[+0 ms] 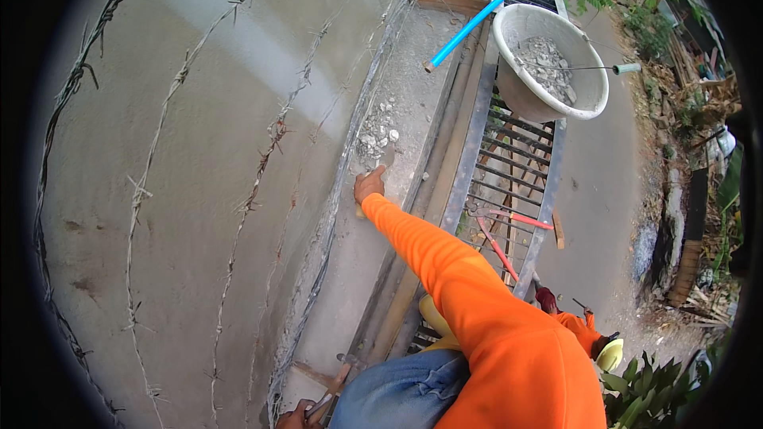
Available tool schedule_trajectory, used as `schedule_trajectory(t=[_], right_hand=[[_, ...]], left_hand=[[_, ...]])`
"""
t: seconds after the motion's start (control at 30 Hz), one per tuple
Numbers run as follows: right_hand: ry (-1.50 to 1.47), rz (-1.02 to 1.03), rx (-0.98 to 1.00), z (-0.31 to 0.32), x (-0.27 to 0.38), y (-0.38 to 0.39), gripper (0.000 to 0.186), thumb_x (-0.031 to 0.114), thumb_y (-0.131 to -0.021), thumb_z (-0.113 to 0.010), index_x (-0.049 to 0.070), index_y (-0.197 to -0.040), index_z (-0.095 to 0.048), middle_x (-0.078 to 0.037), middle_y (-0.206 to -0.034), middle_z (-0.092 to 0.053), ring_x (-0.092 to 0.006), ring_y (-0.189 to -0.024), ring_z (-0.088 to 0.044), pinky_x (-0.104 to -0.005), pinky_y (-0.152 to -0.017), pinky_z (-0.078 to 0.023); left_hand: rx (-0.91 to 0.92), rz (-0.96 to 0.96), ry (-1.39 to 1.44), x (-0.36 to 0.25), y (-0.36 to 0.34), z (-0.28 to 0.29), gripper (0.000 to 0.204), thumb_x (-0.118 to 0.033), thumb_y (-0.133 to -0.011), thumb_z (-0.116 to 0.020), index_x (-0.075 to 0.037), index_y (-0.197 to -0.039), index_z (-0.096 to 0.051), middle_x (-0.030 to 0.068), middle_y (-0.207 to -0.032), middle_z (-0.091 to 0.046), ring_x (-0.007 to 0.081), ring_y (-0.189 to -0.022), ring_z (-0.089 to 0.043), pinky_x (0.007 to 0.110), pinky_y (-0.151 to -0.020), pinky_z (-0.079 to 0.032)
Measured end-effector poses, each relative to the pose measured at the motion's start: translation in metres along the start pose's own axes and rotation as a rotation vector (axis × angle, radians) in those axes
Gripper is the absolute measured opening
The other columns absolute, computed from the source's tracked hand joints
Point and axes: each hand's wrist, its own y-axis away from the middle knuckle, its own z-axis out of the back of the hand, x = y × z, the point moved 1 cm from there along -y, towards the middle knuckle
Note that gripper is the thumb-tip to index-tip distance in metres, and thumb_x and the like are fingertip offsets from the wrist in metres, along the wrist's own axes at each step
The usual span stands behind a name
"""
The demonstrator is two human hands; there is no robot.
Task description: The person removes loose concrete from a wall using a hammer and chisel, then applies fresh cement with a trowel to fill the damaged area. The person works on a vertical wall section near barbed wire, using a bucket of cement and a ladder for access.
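Observation:
My right hand, in an orange sleeve, reaches forward along a concrete ledge, closed on a small metal trowel. The blade is beside a loose heap of grey rubble. At the bottom edge my left hand is partly in view, its fingers closed on something I cannot make out, beside a metal bar. To the right of the ledge, a white bucket with rubble in it stands on a metal grating.
Barbed wire strands run before a wall. A blue-handled tool lies by the bucket, red-handled cutters on the grating. Down on the road, a co-worker wears orange and a yellow helmet, near bushes.

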Motion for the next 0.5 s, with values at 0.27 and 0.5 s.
schedule_trajectory(t=[0.27,0.5], right_hand=[[-0.228,0.188,-0.021,-0.018,-0.023,-0.042,0.084,0.029,-0.092,-0.066,-0.009,-0.149,-0.017,-0.037,-0.123,-0.059,-0.0485,-0.113,-0.062,-0.0470,-0.101,-0.049],[-0.424,0.114,0.132,0.015,-0.020,-0.034,0.078,0.026,-0.093,-0.065,-0.008,-0.146,-0.020,-0.035,-0.126,-0.057,-0.0455,-0.104,-0.066,-0.0500,-0.084,-0.057]], left_hand=[[0.042,0.045,-0.157,0.002,0.014,0.013,0.051,-0.029,-0.086,-0.066,-0.018,-0.135,-0.054,0.0158,-0.070,-0.066,0.0363,-0.063,-0.063,0.046,-0.062,-0.050],[0.018,-0.006,-0.073,0.000,-0.005,0.007,0.055,-0.023,-0.084,-0.066,-0.006,-0.135,-0.055,0.0195,-0.082,-0.070,0.0329,-0.071,-0.069,0.043,-0.065,-0.054]])
